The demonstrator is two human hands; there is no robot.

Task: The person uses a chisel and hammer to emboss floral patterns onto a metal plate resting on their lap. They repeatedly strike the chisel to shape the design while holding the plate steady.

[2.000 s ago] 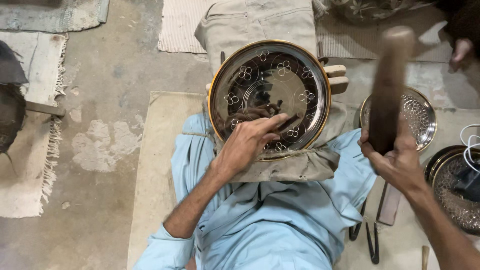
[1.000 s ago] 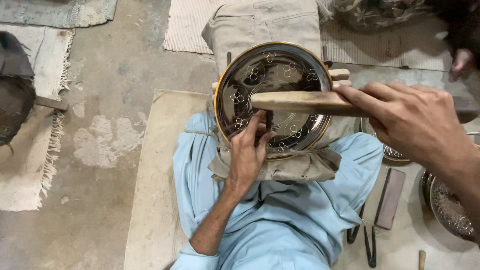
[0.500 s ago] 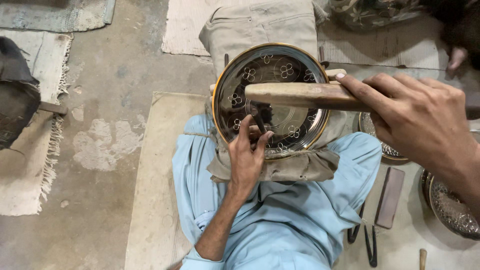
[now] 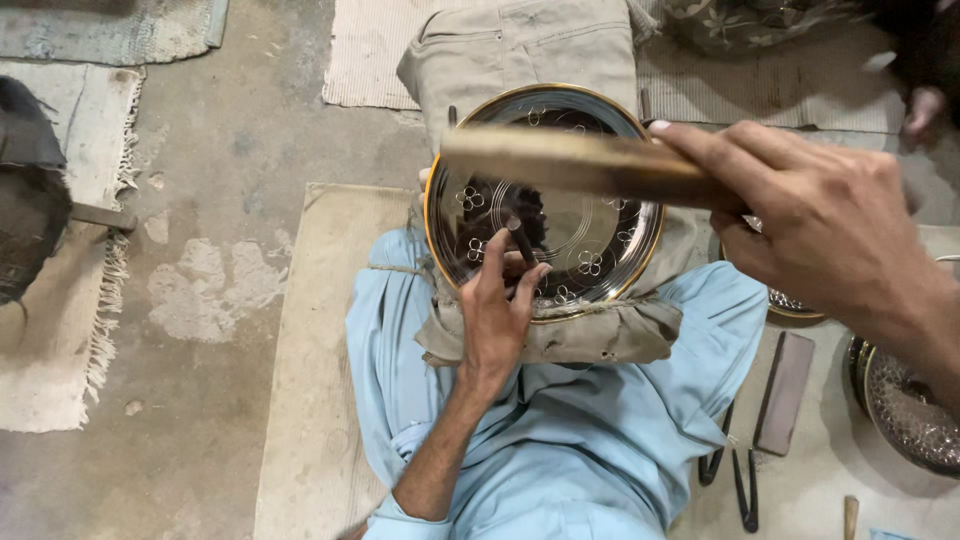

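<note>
head | left hand [image 4: 497, 318] fingers pinch punch [image 4: 520, 240], tip on plate [image 4: 545, 200] left-centre, plate on lap cushion [image 4: 560, 335] | right hand [image 4: 815, 225] fingers grip mallet [image 4: 570, 165], long axis crosswise, head above punch

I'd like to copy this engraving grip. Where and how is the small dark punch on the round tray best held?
Judging by its pose, grip the punch on its lower shaft, coming from the near, lap side as the left hand does. It leans on the round metal tray, so fingertips pinching low steady the tip and leave its top end bare below the wooden mallet in the right hand.
</note>
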